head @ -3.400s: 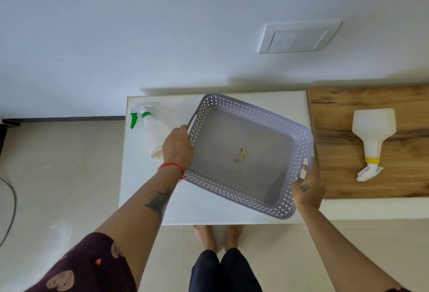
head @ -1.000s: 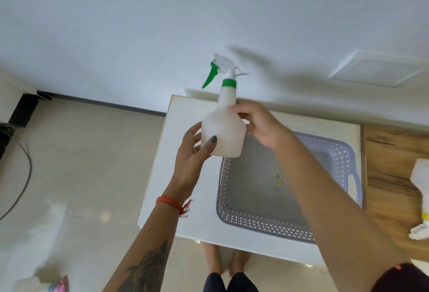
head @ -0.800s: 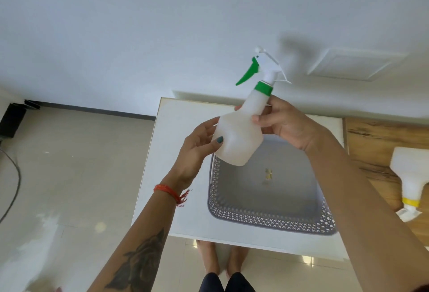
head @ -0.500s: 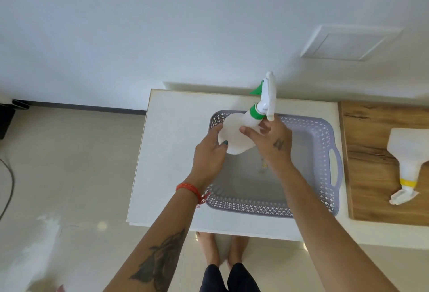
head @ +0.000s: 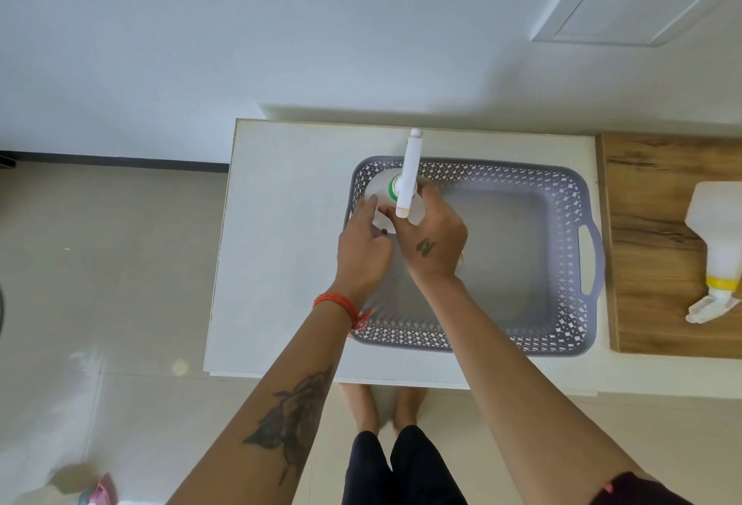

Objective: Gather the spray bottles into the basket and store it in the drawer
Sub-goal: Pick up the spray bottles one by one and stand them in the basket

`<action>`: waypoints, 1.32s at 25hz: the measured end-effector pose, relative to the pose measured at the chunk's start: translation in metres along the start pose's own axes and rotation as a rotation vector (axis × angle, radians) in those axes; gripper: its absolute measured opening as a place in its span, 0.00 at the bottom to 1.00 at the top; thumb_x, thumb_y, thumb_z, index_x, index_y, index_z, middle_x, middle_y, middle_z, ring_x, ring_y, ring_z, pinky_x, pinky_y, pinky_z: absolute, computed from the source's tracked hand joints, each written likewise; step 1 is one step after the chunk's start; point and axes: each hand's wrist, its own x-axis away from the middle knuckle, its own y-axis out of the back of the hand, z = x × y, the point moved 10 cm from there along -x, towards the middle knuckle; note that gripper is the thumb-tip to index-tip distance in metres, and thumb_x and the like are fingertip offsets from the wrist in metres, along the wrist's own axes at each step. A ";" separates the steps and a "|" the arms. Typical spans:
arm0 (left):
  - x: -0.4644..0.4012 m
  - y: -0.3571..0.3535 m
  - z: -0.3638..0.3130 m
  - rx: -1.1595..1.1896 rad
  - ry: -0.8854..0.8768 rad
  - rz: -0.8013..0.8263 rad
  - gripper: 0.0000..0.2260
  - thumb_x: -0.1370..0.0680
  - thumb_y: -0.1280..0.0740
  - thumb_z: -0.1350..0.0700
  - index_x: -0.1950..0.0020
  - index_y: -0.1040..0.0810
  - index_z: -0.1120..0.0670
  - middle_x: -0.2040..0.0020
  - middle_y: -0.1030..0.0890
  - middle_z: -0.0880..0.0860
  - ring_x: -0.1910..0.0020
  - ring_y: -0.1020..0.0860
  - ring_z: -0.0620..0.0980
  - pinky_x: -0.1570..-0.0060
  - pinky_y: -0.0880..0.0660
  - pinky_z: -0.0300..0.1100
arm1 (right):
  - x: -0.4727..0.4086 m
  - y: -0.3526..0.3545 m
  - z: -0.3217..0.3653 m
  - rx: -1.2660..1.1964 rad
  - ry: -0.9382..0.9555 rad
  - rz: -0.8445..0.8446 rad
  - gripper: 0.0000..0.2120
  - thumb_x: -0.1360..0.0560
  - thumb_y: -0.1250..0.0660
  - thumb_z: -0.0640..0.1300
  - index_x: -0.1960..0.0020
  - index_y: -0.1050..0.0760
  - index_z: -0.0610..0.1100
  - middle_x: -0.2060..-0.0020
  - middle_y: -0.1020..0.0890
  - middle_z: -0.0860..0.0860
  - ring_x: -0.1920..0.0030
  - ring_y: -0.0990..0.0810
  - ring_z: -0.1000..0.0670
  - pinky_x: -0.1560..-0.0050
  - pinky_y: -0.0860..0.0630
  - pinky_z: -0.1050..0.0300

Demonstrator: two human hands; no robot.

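Gripping the green-collared spray bottle (head: 401, 193) from both sides, the left hand (head: 363, 249) and right hand (head: 431, 241) are curled around its body. The bottle is held upright at 12 o'clock from the hands, inside the grey basket (head: 570, 275) at its 10 o'clock corner. A yellow-collared spray bottle (head: 718, 239) lies on the wooden board (head: 650, 263) at 3 o'clock, well apart.

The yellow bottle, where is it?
The yellow-collared spray bottle lies on its side on the wooden board at the far right, outside the basket, untouched.
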 end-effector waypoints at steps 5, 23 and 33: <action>-0.006 -0.001 0.002 -0.014 -0.011 -0.011 0.29 0.27 0.45 0.68 0.26 0.36 0.52 0.29 0.30 0.58 0.33 0.30 0.57 0.34 0.32 0.51 | 0.000 -0.006 -0.003 0.053 0.004 -0.016 0.20 0.35 0.24 0.51 0.48 0.21 0.42 0.61 0.15 0.48 0.64 0.17 0.44 0.67 0.33 0.63; 0.096 -0.092 -0.087 0.099 -0.049 0.060 0.16 0.23 0.36 0.55 0.35 0.28 0.53 0.38 0.22 0.51 0.47 0.23 0.48 0.41 0.24 0.51 | 0.045 0.182 -0.106 -0.157 -0.476 -0.080 0.25 0.26 0.34 0.46 0.31 0.33 0.48 0.34 0.25 0.50 0.36 0.26 0.50 0.37 0.26 0.51; 0.075 -0.294 -0.201 -0.292 -0.415 0.338 0.21 0.22 0.37 0.50 0.30 0.33 0.50 0.30 0.29 0.52 0.36 0.27 0.51 0.38 0.30 0.42 | 0.078 0.207 -0.287 -1.312 -1.464 -0.622 0.19 0.25 0.34 0.49 0.40 0.28 0.38 0.51 0.23 0.44 0.48 0.23 0.44 0.46 0.23 0.48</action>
